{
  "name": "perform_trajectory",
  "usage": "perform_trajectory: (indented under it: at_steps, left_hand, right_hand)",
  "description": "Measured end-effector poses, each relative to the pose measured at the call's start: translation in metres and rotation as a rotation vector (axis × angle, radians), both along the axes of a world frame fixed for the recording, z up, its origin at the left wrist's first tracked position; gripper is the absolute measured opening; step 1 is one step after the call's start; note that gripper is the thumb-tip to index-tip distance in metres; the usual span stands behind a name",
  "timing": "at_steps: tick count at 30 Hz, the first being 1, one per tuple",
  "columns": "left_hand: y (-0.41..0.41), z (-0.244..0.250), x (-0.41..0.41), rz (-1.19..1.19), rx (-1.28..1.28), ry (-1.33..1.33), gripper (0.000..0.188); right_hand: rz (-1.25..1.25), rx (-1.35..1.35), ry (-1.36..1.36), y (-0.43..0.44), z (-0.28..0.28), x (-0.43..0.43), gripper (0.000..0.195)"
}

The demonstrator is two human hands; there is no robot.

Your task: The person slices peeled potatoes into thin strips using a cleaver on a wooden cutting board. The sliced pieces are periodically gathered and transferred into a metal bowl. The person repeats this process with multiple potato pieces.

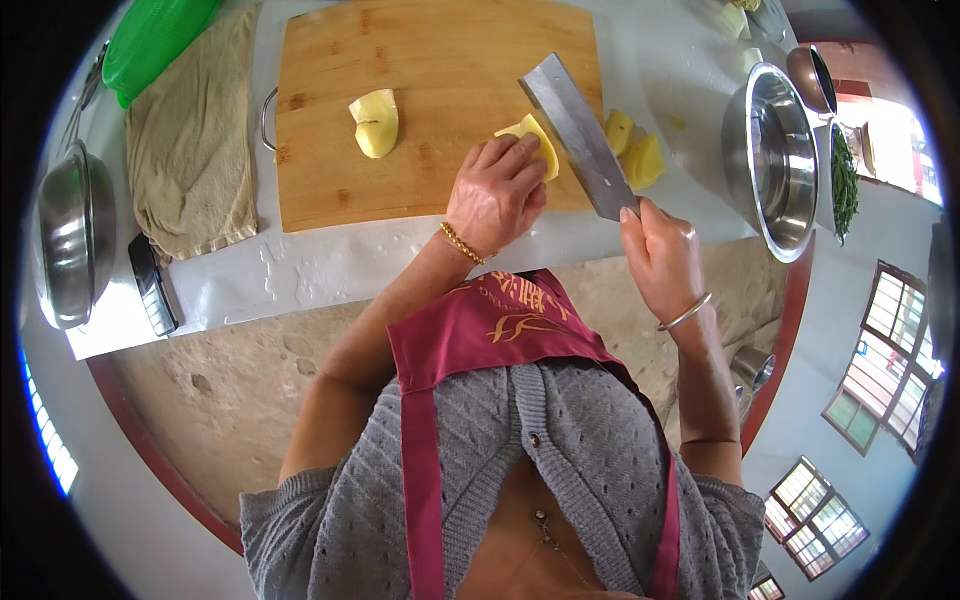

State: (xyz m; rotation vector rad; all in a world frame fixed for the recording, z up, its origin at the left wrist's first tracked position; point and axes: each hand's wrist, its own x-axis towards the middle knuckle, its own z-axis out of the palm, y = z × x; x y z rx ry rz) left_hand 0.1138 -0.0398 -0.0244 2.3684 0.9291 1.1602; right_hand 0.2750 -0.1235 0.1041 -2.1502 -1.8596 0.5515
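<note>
My left hand (501, 184) presses its fingertips on a peeled yellow potato piece (550, 154) near the right side of a wooden cutting board (330, 60). In my right hand (664, 251) is the handle end of a cleaver (581, 135), its broad steel blade slanting up and left just right of that piece. Another peeled piece (376, 124), with a cut or crack in it, lies alone left of the board's middle. More yellow pieces (643, 160) sit beyond the board's right edge, beside the blade. My palm hides part of the held piece.
A steel basin (780, 161) stands at the right, with green vegetables (844, 184) in a white container beyond it. To the left are a beige cloth (195, 142), a green plastic basket (154, 45), steel bowls (67, 232) and a black object (152, 285) near the table edge.
</note>
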Motion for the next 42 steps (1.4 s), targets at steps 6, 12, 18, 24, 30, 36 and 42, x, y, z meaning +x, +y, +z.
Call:
perform_trajectory:
  at_steps: [6,12,18,24,30,36,42]
  left_hand:
    - [0.001,0.0,0.0,-0.004,-0.003,-0.003,0.026]
    - [0.0,0.002,-0.001,-0.004,-0.023,-0.005,0.026]
    - [0.0,0.002,0.0,-0.002,-0.038,-0.007,0.026]
    - [0.001,-0.001,0.001,0.004,-0.025,-0.024,0.026]
    - [0.001,0.0,0.0,0.001,-0.026,-0.028,0.026]
    - [-0.001,0.0,0.001,0.02,-0.027,-0.03,0.026]
    - [-0.001,0.0,0.0,0.014,-0.036,-0.037,0.026]
  right_hand:
    - [0.014,-0.058,-0.018,0.0,0.002,0.001,0.018]
    - [-0.004,-0.073,-0.011,0.0,0.007,0.0,0.019]
    - [-0.006,-0.111,-0.031,0.002,0.006,-0.001,0.019]
    - [0.053,-0.099,-0.142,0.012,-0.005,-0.012,0.021]
    - [0.038,-0.041,-0.096,0.013,-0.01,-0.007,0.023]
    - [0.021,-0.043,-0.045,0.007,0.001,-0.009,0.023]
    - [0.033,-0.063,-0.074,0.003,-0.003,-0.004,0.022]
